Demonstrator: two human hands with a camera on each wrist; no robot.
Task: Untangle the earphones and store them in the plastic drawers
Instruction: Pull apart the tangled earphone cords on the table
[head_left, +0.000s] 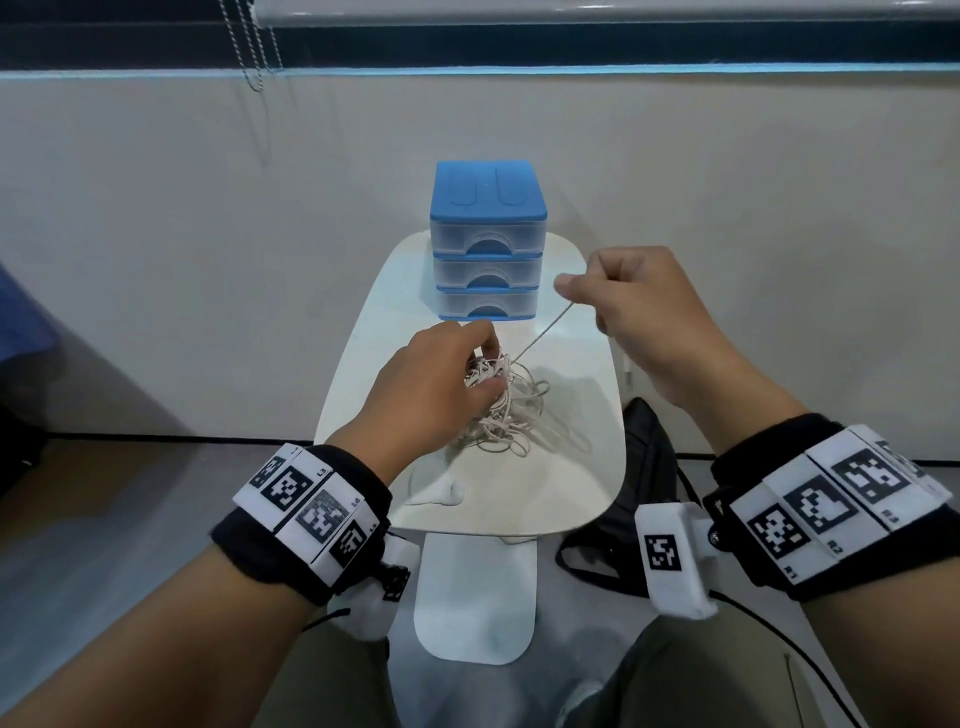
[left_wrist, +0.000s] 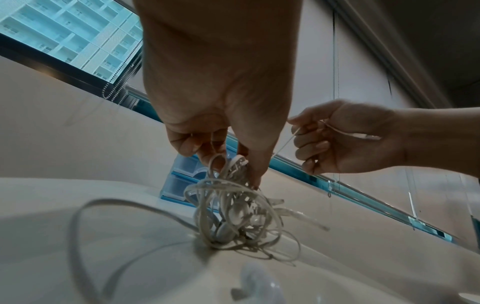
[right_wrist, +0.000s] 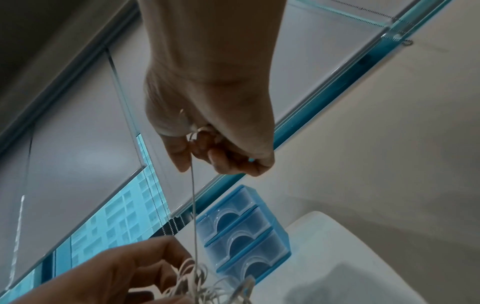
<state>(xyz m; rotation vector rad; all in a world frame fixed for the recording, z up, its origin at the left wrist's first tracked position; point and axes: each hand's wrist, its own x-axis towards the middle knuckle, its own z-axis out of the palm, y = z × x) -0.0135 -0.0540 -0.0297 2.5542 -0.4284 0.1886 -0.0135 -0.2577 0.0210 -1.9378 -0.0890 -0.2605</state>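
A tangled bundle of white earphone cables (head_left: 511, 415) (left_wrist: 233, 214) lies on the small white table (head_left: 571, 493). My left hand (head_left: 441, 384) (left_wrist: 221, 152) pinches the top of the tangle with curled fingers. My right hand (head_left: 639, 306) (right_wrist: 207, 148) is raised to the right and pinches one cable strand (head_left: 543, 332) (right_wrist: 193, 205), which runs taut down to the tangle. The blue plastic drawer unit (head_left: 488, 244) (right_wrist: 244, 232) stands at the table's far end with all three clear drawers closed.
A white wall rises behind the table, with a window and hanging blind chains (head_left: 254, 52) above. A black bag (head_left: 639, 467) sits on the floor to the table's right. A white earbud piece (head_left: 447, 493) lies near the table's front edge.
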